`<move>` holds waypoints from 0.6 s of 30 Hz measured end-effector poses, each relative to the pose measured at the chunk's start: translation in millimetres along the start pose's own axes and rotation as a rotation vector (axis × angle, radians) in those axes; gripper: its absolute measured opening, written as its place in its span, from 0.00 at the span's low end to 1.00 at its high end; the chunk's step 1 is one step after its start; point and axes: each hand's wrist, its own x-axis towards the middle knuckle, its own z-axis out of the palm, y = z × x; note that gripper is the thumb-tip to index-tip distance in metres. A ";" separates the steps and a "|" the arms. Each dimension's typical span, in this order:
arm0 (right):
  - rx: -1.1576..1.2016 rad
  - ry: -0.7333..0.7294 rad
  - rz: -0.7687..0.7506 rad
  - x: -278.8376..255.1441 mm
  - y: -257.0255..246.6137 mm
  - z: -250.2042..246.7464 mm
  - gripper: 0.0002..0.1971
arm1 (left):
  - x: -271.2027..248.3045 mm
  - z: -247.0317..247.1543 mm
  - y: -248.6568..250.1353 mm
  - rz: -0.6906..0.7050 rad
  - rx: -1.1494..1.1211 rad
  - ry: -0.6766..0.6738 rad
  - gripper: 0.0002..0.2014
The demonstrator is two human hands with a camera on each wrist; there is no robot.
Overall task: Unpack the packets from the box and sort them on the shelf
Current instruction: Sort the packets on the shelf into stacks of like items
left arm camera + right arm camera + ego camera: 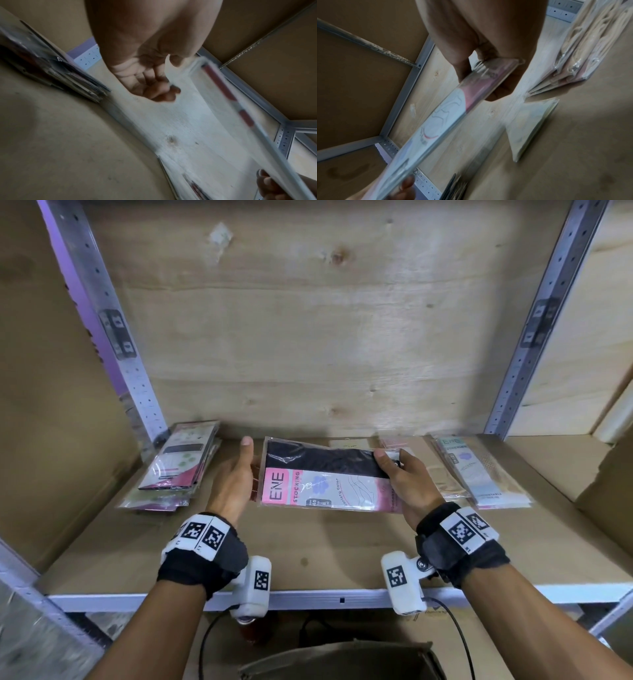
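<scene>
A pink-and-black stocking packet point(325, 474) point(223, 88) point(453, 108) in clear plastic hangs level a little above the middle of the wooden shelf point(308, 553). My right hand point(404, 477) point(479, 54) pinches its right end, thumb on top and fingers beneath. At the packet's left edge is my left hand point(236, 477) point(150, 81). Its thumb points straight up, off the packet, and its loosely curled fingers touch the packet's underside. The open cardboard box point(342, 659) sits below the shelf front.
A pile of dark and pink packets point(178, 463) point(56, 70) lies at the shelf's left. A pile of pale beige packets point(479, 470) point(583, 47) lies at the right. One flat pale packet point(349, 445) point(530, 128) rests at the back middle. Metal uprights point(113, 330) flank the bay.
</scene>
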 end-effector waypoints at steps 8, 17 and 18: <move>0.024 -0.027 0.011 1.8 4.0 1.7 0.19 | 1.0 9.4 -1.5 -0.010 -0.333 -0.065 0.21; 0.230 -0.023 0.099 6.4 6.5 -1.6 0.19 | 3.2 1.8 -8.7 -0.195 -0.764 -0.040 0.39; 0.264 -0.042 0.108 7.1 6.9 -2.8 0.19 | 2.3 4.6 -9.8 -0.207 -0.709 -0.074 0.40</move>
